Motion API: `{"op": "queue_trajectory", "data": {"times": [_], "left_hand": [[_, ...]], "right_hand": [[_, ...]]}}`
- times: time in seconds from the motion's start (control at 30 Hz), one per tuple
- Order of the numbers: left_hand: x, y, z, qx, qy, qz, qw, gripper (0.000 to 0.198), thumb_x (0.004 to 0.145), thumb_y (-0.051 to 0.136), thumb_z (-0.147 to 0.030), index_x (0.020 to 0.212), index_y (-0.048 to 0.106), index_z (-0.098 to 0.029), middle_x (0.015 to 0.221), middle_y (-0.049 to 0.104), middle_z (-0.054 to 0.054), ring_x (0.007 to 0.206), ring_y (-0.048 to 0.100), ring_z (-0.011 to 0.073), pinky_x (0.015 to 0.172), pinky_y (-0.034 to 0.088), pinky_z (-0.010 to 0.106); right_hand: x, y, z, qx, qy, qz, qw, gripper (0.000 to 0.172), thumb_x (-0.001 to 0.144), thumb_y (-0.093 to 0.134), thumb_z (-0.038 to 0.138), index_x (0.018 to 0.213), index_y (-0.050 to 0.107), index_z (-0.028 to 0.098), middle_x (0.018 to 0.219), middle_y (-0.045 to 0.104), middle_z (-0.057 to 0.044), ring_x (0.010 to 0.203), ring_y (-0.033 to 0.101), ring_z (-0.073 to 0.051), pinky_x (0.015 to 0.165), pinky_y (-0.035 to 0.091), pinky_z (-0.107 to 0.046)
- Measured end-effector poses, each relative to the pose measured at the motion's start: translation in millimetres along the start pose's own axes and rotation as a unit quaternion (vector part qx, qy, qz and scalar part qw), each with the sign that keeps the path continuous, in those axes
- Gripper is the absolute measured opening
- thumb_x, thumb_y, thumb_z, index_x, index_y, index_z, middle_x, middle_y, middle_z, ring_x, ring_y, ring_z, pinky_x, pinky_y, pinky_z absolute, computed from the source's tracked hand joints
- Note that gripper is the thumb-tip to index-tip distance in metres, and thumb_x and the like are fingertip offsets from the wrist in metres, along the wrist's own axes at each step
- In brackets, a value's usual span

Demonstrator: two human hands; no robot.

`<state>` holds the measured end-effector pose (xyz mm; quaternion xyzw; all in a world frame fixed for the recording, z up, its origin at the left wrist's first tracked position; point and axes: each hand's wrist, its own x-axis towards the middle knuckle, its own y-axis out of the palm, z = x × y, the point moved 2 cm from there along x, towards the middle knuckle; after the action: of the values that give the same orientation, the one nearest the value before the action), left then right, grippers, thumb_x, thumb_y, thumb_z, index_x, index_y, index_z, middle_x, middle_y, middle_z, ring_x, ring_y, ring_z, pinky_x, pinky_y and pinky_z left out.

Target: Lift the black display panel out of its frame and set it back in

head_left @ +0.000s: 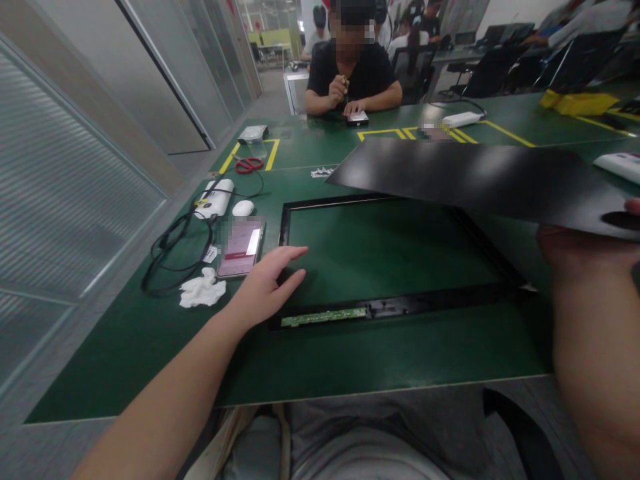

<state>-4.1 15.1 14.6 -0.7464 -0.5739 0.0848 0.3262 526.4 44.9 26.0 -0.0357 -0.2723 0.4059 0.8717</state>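
My right hand (570, 243), partly cut off at the right edge, grips a large thin black panel (460, 177) at its near right end. The panel is raised and tilted over the back right of a black rectangular frame (430, 302) lying on the table. Fingers stretched out, my left hand (267, 283) is at the frame's left side and holds nothing; whether it touches the frame I cannot tell. A narrow green circuit board (325, 317) sits along the near left bar of the frame.
Left of the frame are a phone (243, 247), a white mouse (243, 209), crumpled tissue (203, 289), a white device (215, 199), a black cable (150, 267) and red-handled scissors (249, 165). Across the green table (400, 363) sits a person (353, 73) handling small parts.
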Motion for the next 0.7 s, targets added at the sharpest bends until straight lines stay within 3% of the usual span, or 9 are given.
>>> {"op": "queue_trajectory", "data": {"times": [0.07,0.17,0.33,0.5,0.57,0.7], "left_hand": [[0.2,0.6,-1.0,0.01,0.006,0.008,1.0,0.035,0.09,0.074,-0.034,0.124,0.078,-0.028,0.13,0.075,0.01,0.123,0.066,0.0345,0.116,0.043,0.05],[0.4,2.1,-2.1,0.019,0.014,0.027,0.999,0.031,0.092,0.071,-0.033,0.122,0.079,-0.029,0.13,0.075,0.011,0.124,0.065,0.0352,0.115,0.045,0.052],[0.9,5.2,-0.9,0.071,0.043,0.06,0.995,0.031,0.095,0.065,-0.034,0.122,0.079,-0.027,0.128,0.075,0.013,0.121,0.067,0.0357,0.112,0.047,0.053],[1.2,7.8,1.5,0.116,0.066,0.092,0.987,0.031,0.097,0.061,-0.035,0.123,0.077,-0.027,0.13,0.075,0.014,0.122,0.067,0.0344,0.111,0.049,0.054],[0.9,8.3,1.6,0.137,0.073,0.105,0.982,0.032,0.098,0.059,-0.033,0.125,0.075,-0.024,0.131,0.074,0.014,0.122,0.067,0.0335,0.111,0.049,0.054],[-0.3,8.3,2.0,0.174,0.094,0.123,0.973,0.035,0.1,0.054,-0.03,0.128,0.071,-0.018,0.133,0.071,0.016,0.125,0.065,0.0314,0.11,0.051,0.053]], "right_hand": [[-0.4,1.3,3.5,0.086,0.023,-0.038,0.995,0.08,0.088,0.016,0.06,0.135,0.069,0.023,0.118,0.07,-0.024,0.1,0.068,-0.047,0.069,0.048,-0.06],[1.0,0.6,2.6,0.117,0.062,-0.061,0.989,0.071,0.085,0.022,0.059,0.123,0.074,0.027,0.117,0.07,-0.022,0.097,0.069,-0.044,0.068,0.048,-0.06],[4.8,-9.1,-8.8,0.165,0.133,-0.102,0.972,0.054,0.073,0.037,0.043,0.116,0.067,0.03,0.115,0.069,-0.017,0.099,0.068,-0.037,0.069,0.05,-0.054],[6.8,-11.4,-15.2,0.206,0.161,-0.138,0.955,0.025,0.068,0.043,0.036,0.089,0.054,0.029,0.101,0.065,-0.013,0.095,0.067,-0.033,0.066,0.053,-0.048],[6.1,-5.4,-12.4,0.282,0.172,-0.169,0.929,0.018,0.064,0.046,0.031,0.082,0.047,0.028,0.095,0.062,-0.009,0.09,0.067,-0.028,0.063,0.055,-0.042],[2.3,10.3,-2.6,0.451,0.194,-0.226,0.841,0.027,0.054,0.047,0.017,0.079,0.043,0.025,0.089,0.058,-0.003,0.081,0.064,-0.016,0.057,0.056,-0.026]]}}
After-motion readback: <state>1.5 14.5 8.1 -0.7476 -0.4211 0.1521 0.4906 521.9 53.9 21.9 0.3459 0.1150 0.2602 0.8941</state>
